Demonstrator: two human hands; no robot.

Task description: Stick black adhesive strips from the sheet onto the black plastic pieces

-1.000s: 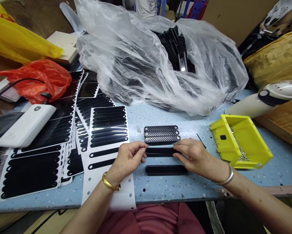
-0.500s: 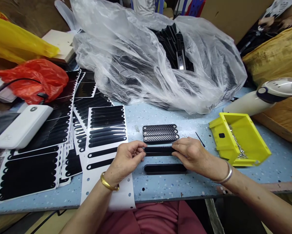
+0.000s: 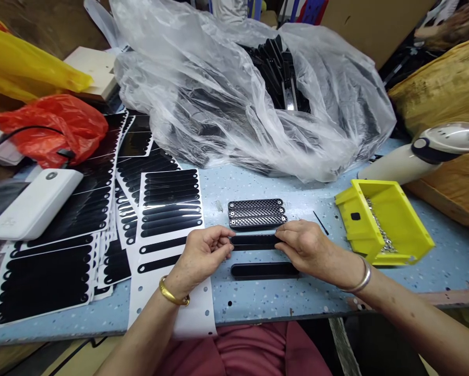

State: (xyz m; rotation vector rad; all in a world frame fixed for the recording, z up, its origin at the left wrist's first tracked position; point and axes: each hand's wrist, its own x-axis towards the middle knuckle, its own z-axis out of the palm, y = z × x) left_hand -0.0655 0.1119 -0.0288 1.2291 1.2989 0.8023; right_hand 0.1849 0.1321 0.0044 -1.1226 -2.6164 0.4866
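Long, narrow black bar with rounded ends [image 3: 253, 242] lies between the hands, low over or on the speckled light-blue worktop [image 3: 261, 305]; contact beneath cannot be told. Long axis runs left–right, about parallel to the worktop's near edge; one end points to each hand.

Left hand [image 3: 207, 254]: thumb and index finger nearly closed, tips pinching the bar's left end, other fingers curled. Right hand [image 3: 307, 244]: thumb and fingers closed about the right end, hiding it.

Nearer the person: a second black bar with a raised rim [image 3: 263, 270], axis parallel, flat and apart from the first. Just beyond: three black bars with crosshatched tops [image 3: 257, 213], side by side, same direction. White backing sheet of black strips [image 3: 171, 206] lies left, its strips also roughly left–right. Open yellow plastic bin [image 3: 361, 237] stands right, small metal parts [image 3: 385, 237] inside.
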